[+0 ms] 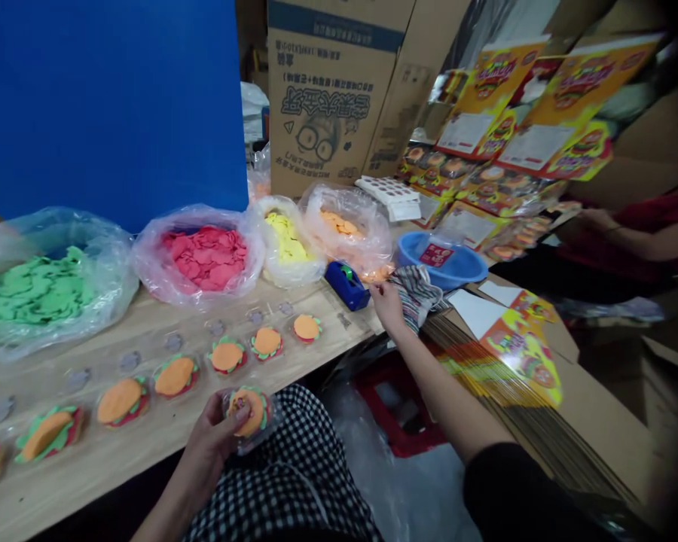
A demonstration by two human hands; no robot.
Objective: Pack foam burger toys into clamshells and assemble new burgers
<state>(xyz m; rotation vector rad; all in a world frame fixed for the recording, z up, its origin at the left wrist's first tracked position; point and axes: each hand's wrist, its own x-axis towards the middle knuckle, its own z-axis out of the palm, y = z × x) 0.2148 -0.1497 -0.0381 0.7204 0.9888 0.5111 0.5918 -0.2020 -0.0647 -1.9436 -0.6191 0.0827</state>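
A cramped packing workshop: a printed cardboard carton (328,98) stands at top centre, burger-printed display cards (489,98) pile up at upper right, and plastic bags of foam shapes (200,256) line a wooden workbench (50,489) at left.

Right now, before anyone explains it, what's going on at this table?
A person's left hand holds a foam burger in a clear blister, while their right hand is beside a striped cloth and a blue tape dispenser. More burgers sit in a row on the wooden table, in front of bags of green, pink, yellow and orange foam pieces. To the right, a co-worker's hand is near printed cards.
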